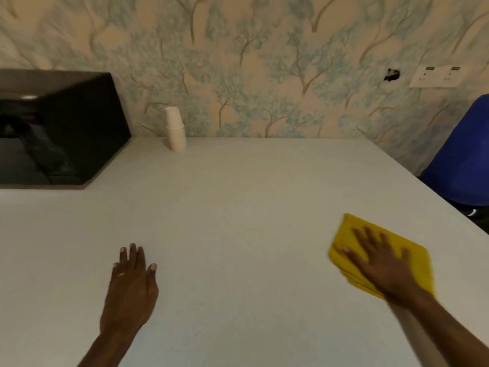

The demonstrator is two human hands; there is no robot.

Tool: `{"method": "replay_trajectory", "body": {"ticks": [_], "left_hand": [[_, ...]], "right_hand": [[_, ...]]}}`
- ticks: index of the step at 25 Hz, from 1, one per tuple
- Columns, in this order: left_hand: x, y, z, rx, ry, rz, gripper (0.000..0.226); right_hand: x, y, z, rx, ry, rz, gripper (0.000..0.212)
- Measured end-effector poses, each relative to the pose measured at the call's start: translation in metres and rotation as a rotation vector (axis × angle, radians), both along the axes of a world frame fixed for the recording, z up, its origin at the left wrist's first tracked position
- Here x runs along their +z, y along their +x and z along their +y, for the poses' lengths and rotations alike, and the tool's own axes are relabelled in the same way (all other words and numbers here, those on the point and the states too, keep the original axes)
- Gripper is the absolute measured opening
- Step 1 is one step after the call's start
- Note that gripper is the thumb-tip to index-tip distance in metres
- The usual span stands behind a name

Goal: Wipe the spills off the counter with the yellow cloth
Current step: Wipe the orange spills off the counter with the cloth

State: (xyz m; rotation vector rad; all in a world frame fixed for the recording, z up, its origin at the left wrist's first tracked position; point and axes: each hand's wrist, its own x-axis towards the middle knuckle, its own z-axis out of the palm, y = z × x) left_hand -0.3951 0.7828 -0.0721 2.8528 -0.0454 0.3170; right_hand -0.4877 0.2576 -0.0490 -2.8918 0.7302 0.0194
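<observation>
White counter (pixel 238 207) lay under both hands; no spills could be made out on it. Folded yellow cloth (pixel 352 231) sat flat beneath the right hand (pixel 381 263), fingers spread and pressing it down, long axis running diagonally from far-left to near-right. Left hand (pixel 131 284) rested palm-down well left of it, fingers loosely together, holding nothing.

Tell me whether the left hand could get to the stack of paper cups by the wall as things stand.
Probably yes: bare counter lies between the left hand and the cup stack, nothing blocking, though it would take a long forward stretch.
</observation>
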Motion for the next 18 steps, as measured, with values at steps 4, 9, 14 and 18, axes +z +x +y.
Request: {"method": "replay_trajectory", "body": {"ticks": [4, 9, 14, 18], "left_hand": [[0.001, -0.004, -0.002, -0.010, -0.030, -0.003, 0.068], [-0.007, 0.002, -0.003, -0.024, -0.062, 0.003, 0.062], [-0.015, 0.009, 0.000, -0.027, -0.038, -0.003, 0.064], [-0.029, 0.016, 0.007, -0.023, -0.068, 0.030, 0.070]], "right_hand": [[-0.004, -0.021, -0.025, -0.170, 0.011, 0.008, 0.108], [-0.006, -0.002, 0.033, -0.111, 0.014, 0.004, 0.101], [-0.025, 0.048, 0.151, 0.270, -0.036, -0.057, 0.090], [-0.034, 0.116, 0.211, 0.529, 0.039, -0.126, 0.090]]}}
